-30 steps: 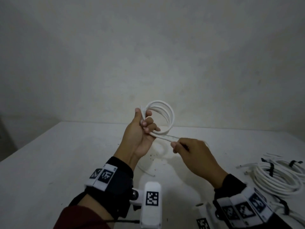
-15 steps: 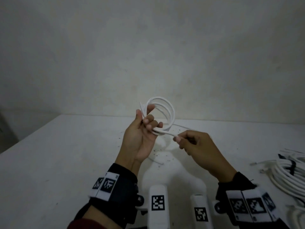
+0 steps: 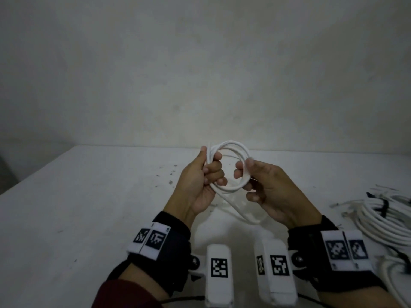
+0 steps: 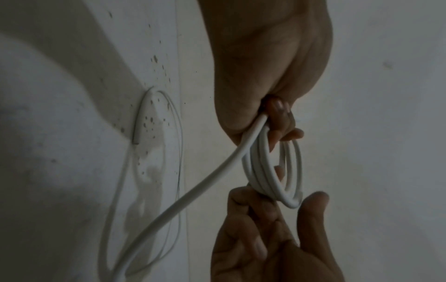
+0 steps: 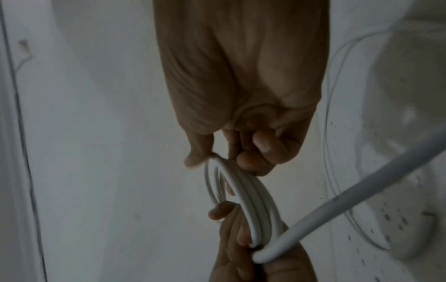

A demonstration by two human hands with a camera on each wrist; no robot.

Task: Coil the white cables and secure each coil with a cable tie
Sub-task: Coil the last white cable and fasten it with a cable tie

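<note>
A white cable [image 3: 231, 145] is wound into a small coil held upright above the table. My left hand [image 3: 210, 158] grips the coil's left side with curled fingers and thumb. My right hand [image 3: 244, 168] pinches the coil's right side between thumb and fingers. In the left wrist view the coil [image 4: 263, 167] spans from the left hand [image 4: 275, 118] to the right hand [image 4: 287, 202]. The cable's loose tail [image 4: 193, 190] drops from the coil to the table. The right wrist view shows the coil [image 5: 253, 200], the tail [image 5: 362, 200] and the right hand [image 5: 217, 160].
A bundle of coiled white cables with black ties [image 3: 382, 218] lies at the table's right edge, with thin loose ends [image 3: 342, 204] beside it. The white table [image 3: 89, 207] carries dark specks near the hands. A plain wall stands behind.
My right hand has moved from the straight stretch of cable up to the coil's right side, adding a turn. The left hand keeps its grip, and the tail hangs shorter.
</note>
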